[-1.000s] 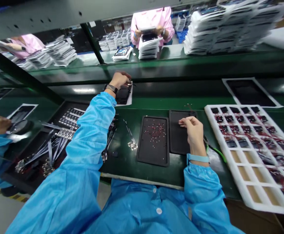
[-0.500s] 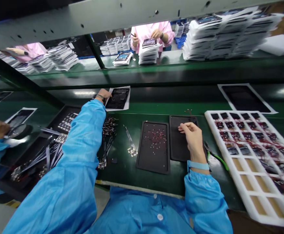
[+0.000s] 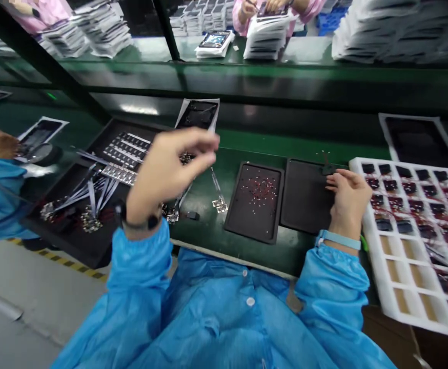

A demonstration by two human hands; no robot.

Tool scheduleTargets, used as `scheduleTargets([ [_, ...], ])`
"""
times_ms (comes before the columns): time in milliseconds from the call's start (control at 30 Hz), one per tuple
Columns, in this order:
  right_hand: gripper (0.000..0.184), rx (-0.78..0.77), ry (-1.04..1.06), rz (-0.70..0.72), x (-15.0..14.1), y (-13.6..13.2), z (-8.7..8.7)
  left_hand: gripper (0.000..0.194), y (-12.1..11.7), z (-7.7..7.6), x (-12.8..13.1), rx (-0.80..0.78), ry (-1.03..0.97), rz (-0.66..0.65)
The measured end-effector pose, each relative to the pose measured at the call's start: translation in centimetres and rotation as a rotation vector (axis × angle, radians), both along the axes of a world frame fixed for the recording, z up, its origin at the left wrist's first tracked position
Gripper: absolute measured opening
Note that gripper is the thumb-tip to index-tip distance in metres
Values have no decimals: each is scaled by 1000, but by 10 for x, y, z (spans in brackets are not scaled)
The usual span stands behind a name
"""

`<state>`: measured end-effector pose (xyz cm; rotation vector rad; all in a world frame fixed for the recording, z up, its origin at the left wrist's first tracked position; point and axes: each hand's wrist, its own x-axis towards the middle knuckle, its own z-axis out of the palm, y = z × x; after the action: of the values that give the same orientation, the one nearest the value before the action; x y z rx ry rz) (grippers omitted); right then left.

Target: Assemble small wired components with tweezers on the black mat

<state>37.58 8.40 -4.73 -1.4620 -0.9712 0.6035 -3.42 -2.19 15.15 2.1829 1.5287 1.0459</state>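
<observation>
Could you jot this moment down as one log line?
Left hand: blurred, grip unclear | Right hand: near small black part | White tray: partly filled

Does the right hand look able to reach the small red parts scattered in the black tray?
Probably yes: only another flat tray lies between the right hand and the red parts, which lie uncovered. Whether the hand holds something is unclear.

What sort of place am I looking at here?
Most likely an electronics assembly line. A white compartment tray holds rows of small black parts, ribbon cables lie in a dark tray on the left, and paper-layered stacks sit on the opposite bench.
</observation>
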Motion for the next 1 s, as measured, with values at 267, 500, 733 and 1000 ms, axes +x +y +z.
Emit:
scheduleTargets([
  [267, 26, -214, -540, 117, 43, 9, 0, 32, -102, -166, -29, -265, 263, 173],
  [500, 36, -246, -787, 118, 47, 23, -19, 36, -66, -190, 8, -202, 316, 252],
  [733, 29, -156, -926, 164, 38, 22, -7, 35, -57, -220, 29, -106, 427, 348],
  [1000, 25, -322, -852, 58, 20, 43, -1, 12, -55, -214, 27, -127, 265, 310],
])
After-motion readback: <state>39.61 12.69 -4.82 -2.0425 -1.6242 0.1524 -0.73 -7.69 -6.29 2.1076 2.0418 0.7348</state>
